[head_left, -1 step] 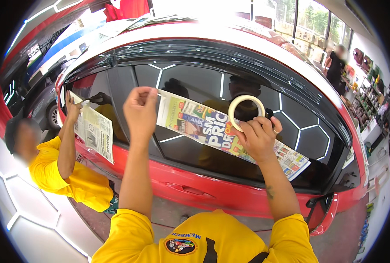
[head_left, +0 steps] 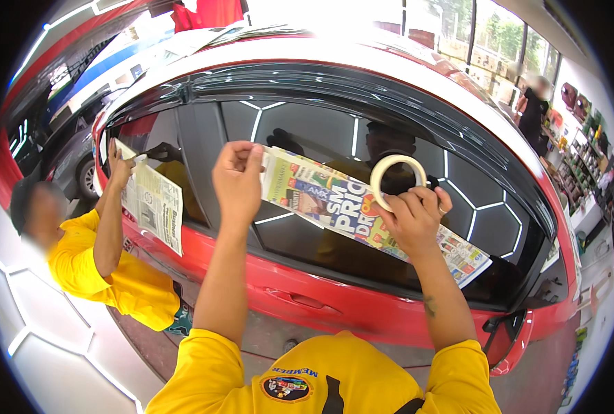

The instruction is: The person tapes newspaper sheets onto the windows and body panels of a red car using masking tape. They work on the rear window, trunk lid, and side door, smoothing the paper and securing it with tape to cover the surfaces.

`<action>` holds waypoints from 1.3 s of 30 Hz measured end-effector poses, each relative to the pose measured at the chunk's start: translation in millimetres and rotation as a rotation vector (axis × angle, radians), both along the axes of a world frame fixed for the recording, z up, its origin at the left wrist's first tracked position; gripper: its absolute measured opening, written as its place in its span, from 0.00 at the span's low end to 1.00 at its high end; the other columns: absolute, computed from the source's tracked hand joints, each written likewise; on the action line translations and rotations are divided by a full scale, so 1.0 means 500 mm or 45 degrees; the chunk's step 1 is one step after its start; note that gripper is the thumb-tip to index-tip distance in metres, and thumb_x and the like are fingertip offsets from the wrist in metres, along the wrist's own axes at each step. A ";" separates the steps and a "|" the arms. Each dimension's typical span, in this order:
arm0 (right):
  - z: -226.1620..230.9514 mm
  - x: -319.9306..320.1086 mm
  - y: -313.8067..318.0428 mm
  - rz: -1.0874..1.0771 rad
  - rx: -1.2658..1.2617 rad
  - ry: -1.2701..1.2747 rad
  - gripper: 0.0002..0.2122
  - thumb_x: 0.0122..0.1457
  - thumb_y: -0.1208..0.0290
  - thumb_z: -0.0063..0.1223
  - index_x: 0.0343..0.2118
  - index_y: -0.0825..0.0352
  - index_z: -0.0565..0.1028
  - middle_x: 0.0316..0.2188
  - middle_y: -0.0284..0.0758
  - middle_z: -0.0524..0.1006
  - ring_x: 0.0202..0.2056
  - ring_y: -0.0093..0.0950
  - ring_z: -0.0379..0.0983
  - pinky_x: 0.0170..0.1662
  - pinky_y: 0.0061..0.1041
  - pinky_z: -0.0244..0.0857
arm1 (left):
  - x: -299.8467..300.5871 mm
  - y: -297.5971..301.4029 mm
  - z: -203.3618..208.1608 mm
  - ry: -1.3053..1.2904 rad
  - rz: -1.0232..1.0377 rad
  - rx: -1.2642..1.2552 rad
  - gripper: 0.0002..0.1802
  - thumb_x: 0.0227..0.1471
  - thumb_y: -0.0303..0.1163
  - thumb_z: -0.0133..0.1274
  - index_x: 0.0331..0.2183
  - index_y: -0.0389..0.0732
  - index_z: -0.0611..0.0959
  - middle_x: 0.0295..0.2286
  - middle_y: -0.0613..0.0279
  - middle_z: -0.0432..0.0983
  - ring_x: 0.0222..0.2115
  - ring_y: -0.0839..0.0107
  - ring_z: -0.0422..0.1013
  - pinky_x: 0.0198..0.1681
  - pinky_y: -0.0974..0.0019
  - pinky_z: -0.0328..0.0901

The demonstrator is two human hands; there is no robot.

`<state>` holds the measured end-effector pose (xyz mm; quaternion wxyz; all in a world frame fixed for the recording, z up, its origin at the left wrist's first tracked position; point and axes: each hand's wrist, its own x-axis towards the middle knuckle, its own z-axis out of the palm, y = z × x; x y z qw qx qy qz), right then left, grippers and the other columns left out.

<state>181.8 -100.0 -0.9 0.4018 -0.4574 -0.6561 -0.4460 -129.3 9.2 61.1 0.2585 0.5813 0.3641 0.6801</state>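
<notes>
A long folded strip of printed newspaper (head_left: pixel 345 210) slants down to the right across the dark side window (head_left: pixel 307 124) of a red car. At its upper left end my left hand (head_left: pixel 241 176) is closed, thumb and forefinger pinched at the corner. My right hand (head_left: pixel 417 214) grips a cream roll of masking tape (head_left: pixel 378 181) by its lower rim, in front of the strip's right half. Whether tape runs along the strip's upper edge is hard to make out.
To my left, a person in a yellow shirt (head_left: pixel 107 276) holds a newspaper sheet (head_left: pixel 154 207) at the car's rear. The red door (head_left: pixel 307 300) is below the window, a side mirror (head_left: pixel 507 338) at lower right. Another person (head_left: pixel 531 114) stands near shelves at far right.
My left hand has shifted slightly right, together with the strip's left end. The right hand with the tape roll has moved a little right as well, and the whole view has shifted slightly.
</notes>
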 end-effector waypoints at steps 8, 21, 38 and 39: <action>-0.010 0.010 0.011 -0.024 -0.002 -0.006 0.14 0.48 0.53 0.77 0.33 0.52 0.85 0.31 0.20 0.79 0.44 0.27 0.73 0.64 0.45 0.52 | 0.034 0.026 0.000 -0.028 -0.280 -0.239 0.11 0.67 0.30 0.60 0.45 0.32 0.80 0.35 0.58 0.83 0.32 0.73 0.82 0.35 0.69 0.76; -0.034 0.059 -0.017 0.116 -0.063 -0.150 0.12 0.56 0.72 0.66 0.43 0.54 0.85 0.40 0.24 0.84 0.54 0.29 0.76 0.67 0.42 0.55 | 0.025 0.043 -0.050 -0.012 -0.148 -0.167 0.10 0.68 0.30 0.59 0.43 0.31 0.81 0.36 0.57 0.81 0.33 0.72 0.83 0.38 0.68 0.78; -0.037 0.052 -0.023 -0.186 -0.011 -0.027 0.10 0.52 0.67 0.73 0.38 0.54 0.86 0.55 0.31 0.80 0.64 0.41 0.70 0.64 0.45 0.58 | 0.028 0.052 -0.027 0.208 -0.033 -0.079 0.11 0.67 0.31 0.61 0.43 0.32 0.84 0.36 0.61 0.80 0.31 0.74 0.82 0.36 0.70 0.75; -0.040 0.060 -0.021 -0.161 -0.005 -0.017 0.10 0.52 0.67 0.74 0.38 0.54 0.86 0.55 0.31 0.80 0.63 0.41 0.70 0.63 0.45 0.58 | 0.028 0.051 -0.025 0.263 -0.020 -0.074 0.10 0.67 0.30 0.61 0.43 0.32 0.84 0.35 0.61 0.81 0.32 0.74 0.82 0.36 0.70 0.75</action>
